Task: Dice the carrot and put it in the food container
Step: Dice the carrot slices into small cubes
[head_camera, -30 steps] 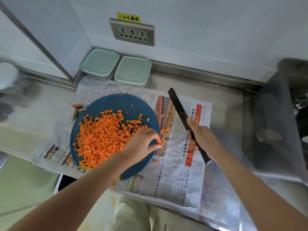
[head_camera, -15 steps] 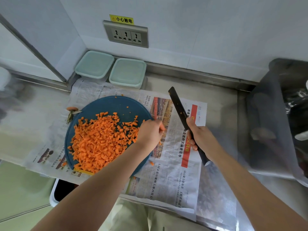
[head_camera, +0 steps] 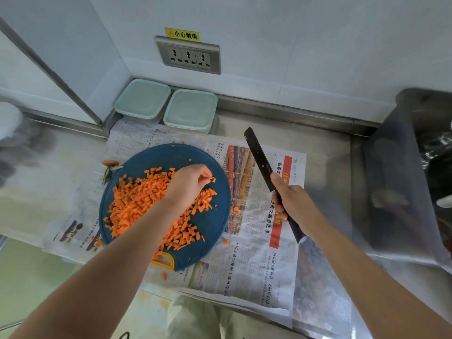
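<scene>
Steel counter (head_camera: pixel 327 167) w/ newspaper (head_camera: pixel 247 272), 2 containers (head_camera: pixel 143 100)

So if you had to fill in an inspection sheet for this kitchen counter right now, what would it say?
Surface: steel counter, newspaper spread over it.
Job's things: diced carrot heaped on blue cutting board; two food containers behind, lids on.
Clutter: carrot top beside the board; stray bits on the newspaper.
Hands: left hand pinches a carrot piece over the board; right hand grips the knife, blade over the newspaper.
Cables: nothing seen.
Surroundings: wall socket, yellow label above it.
</scene>
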A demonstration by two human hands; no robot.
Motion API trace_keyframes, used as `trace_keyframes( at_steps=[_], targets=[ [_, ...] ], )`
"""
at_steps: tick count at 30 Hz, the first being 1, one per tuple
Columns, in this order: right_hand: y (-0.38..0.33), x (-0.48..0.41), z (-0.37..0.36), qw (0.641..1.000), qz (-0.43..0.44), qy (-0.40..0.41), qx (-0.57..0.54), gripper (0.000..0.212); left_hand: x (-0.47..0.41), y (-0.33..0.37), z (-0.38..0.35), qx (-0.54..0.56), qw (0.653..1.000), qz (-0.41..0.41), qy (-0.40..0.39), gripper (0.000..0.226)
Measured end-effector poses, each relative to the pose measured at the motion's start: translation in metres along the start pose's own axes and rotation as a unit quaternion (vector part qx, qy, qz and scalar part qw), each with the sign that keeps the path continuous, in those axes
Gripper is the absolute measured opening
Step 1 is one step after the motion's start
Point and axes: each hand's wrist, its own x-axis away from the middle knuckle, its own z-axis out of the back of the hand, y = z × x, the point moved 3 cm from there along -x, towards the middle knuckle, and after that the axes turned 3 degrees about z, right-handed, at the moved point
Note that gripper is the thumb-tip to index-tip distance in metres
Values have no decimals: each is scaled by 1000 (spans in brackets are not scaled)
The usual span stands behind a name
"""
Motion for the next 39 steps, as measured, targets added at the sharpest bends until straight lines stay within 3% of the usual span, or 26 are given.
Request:
trace_keyframes(
  at_steps=[3,6,7,11,14,17,21,24,27,30,34,39],
  targets=[
    [-1,1,-1,1000,1,-2,6,59,-3,-2,7,-8,1000,-26,0,18],
    [-1,2,-2,1000,5,-6,8,60,10,8,14,-44,995,-79,47,22],
    [-1,2,-2,1000,5,-7,8,60,18,14,14,-47,993,-105,33,26],
    [-1,-1,-1,1000,5,-11,9,58,61,32,-7,-77,967,-196,-144,54],
    [-2,-1,-3,1000,11,-16,13,58,82,28,-28,-107,949,-263,-137,34],
    [-2,0,-5,1000,11,-13,7,58,89,21,-37,-60,957,-261,-110,17],
    [-1,1,-7,1000,7,-15,10,58,92,21,-40,-64,959,-261,-87,12],
    [-1,2,-9,1000,3,-17,5,58,85,27,-31,-34,978,-195,-61,13],
    [-4,1,-12,1000,3,-18,3,58,55,22,-9,14,998,-38,42,12],
    [-5,0,-18,1000,1,-23,2,58,26,5,2,1,992,104,73,15],
    [-6,0,-33,999,-8,-50,15,57,15,1,-6,-73,987,135,56,20],
    [-1,1,-47,996,-16,-70,47,59,11,4,-12,-85,985,135,60,29]
  ],
)
